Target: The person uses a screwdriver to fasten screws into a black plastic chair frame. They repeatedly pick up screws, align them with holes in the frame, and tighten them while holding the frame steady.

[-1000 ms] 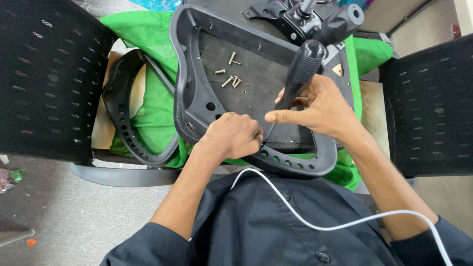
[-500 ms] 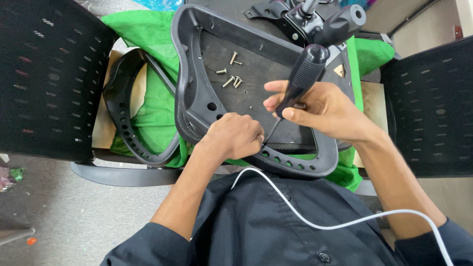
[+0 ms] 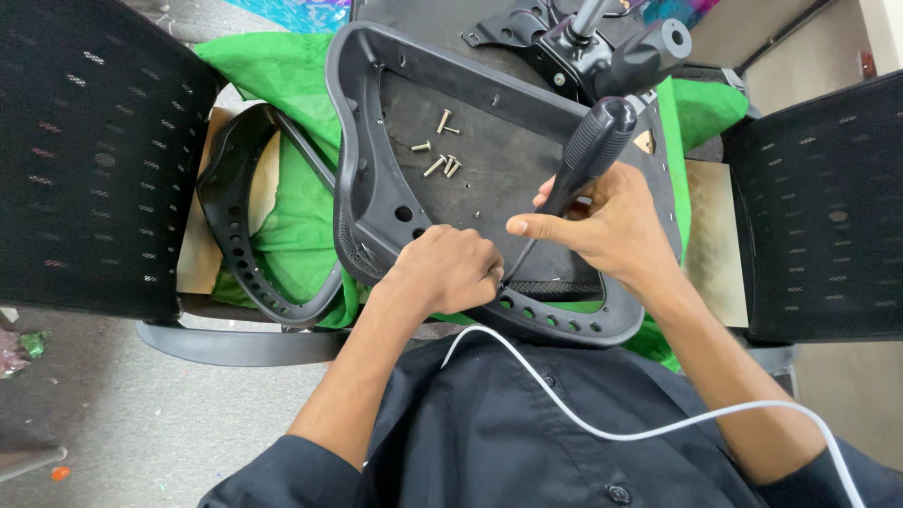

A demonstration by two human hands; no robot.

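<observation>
Holding the black screwdriver (image 3: 585,160) by its shaft, the right hand (image 3: 602,226) has a closed grip; its tip is hidden behind the left hand (image 3: 447,271), fisted on the upturned chair seat (image 3: 376,202). Left grip contents unseen. Loose screws (image 3: 437,155) lie further up.

I see only 1 label: a small tan-yellow sticker (image 3: 644,141), roughly triangular with a dark mark in its middle. It sits on the black underside of the seat base (image 3: 489,132), just right of the screwdriver handle (image 3: 591,150) that I hold. At the far left edge of my view, 1 crumpled green and pinkish wrapper (image 3: 21,344) lies on the grey floor (image 3: 141,423), partly cut off. No screens or signs show.
</observation>
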